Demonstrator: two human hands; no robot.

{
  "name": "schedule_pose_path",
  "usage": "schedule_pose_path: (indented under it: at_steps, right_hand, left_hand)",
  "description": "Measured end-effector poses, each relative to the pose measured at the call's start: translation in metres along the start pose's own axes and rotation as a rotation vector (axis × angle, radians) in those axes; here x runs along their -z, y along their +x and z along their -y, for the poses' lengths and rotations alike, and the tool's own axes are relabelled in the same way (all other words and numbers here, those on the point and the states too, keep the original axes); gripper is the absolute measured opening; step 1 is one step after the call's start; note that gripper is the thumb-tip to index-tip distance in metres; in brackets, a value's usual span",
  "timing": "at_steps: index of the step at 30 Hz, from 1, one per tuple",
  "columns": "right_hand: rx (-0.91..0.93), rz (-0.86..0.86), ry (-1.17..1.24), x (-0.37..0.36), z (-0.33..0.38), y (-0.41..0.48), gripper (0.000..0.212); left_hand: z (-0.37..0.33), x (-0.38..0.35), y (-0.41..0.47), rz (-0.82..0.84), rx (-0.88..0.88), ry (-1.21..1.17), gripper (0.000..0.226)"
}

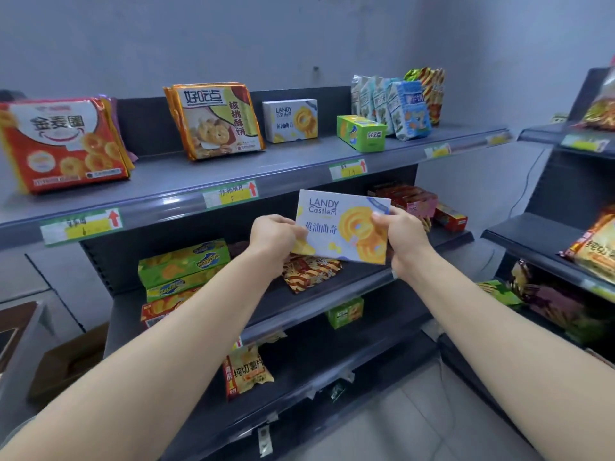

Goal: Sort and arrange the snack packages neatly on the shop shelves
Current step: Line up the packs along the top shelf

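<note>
Both hands hold a white Landy Castle cookie box [336,224] upright in front of the middle shelf. My left hand [274,236] grips its lower left corner, and my right hand [401,232] grips its right edge. A matching Landy Castle box [291,120] stands on the top shelf [186,191], between an orange walnut cookie pack [216,121] and a green box [362,133]. Further left on that shelf leans a red ring-cookie pack [63,144].
Blue-white packs [396,106] stand at the top shelf's right end. The middle shelf holds green boxes [183,267], a brown-orange pack [309,272] and red boxes [412,199]. A chip bag [246,371] lies on the lower shelf. Another rack [565,234] stands at right, a cardboard box [71,361] at lower left.
</note>
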State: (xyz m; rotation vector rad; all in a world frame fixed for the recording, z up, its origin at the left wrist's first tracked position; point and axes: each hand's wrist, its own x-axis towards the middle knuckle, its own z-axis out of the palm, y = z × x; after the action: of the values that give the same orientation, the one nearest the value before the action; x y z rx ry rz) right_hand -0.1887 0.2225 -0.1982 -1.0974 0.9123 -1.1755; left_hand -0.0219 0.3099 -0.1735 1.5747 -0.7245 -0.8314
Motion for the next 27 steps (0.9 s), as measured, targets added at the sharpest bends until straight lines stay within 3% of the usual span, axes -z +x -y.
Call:
schedule_pose_path:
  at_steps: [14,27]
  right_hand:
    - [0.178,0.231,0.094,-0.020,0.080,0.082,0.017]
    - [0.327,0.539,-0.195,-0.050,0.136,0.191,0.038]
  left_hand:
    - [-0.087,-0.026,0.021,-0.098,-0.208,-0.088,0.017]
    - [-0.129,-0.074,0.094,-0.414,-0.217,-0.176,0.025]
